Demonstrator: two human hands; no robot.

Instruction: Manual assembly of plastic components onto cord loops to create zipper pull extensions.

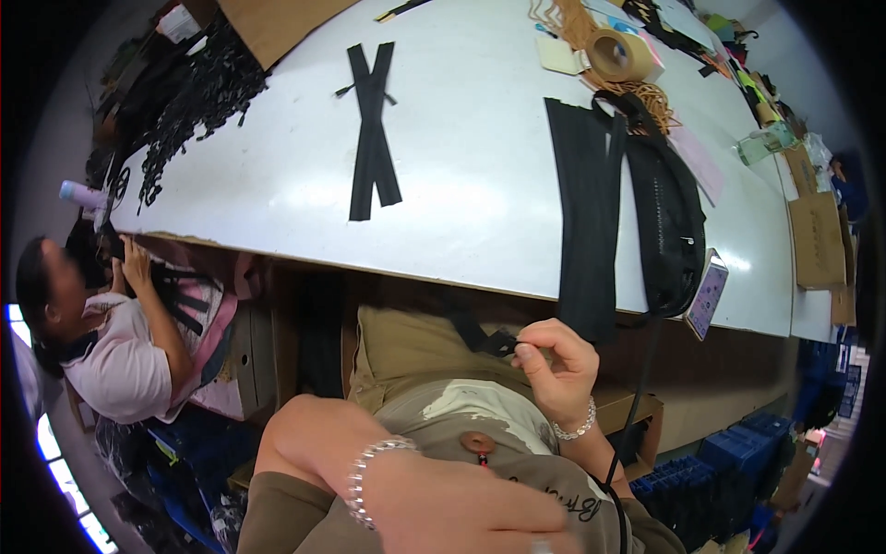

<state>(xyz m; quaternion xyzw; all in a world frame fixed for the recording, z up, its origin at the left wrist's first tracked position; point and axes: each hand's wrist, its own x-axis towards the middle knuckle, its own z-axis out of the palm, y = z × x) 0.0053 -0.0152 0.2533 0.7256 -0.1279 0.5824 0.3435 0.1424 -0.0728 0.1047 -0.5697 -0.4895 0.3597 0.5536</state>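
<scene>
My right hand (561,362) pinches the end of a black zipper tape (484,342) between thumb and fingers. The rest of this strip trails left over my lap, blurred. Low and close to my body, my left hand (471,508) reaches across to the right; its fingers are smeared and partly cut off by the lower edge. Two black zippers (371,129) lie crossed on the white table (471,166), with small pulls sticking out at the sides. Farther right, long black zipper strips (586,212) hang over the table's front edge.
A black pouch (660,212) and a phone (707,294) lie at the right front edge. Behind them are a tape roll (618,55) and tan cord. Black zipper pulls (203,102) are heaped at far left. A co-worker (129,342) sits at left. A dark cable (637,406) hangs beside my right arm.
</scene>
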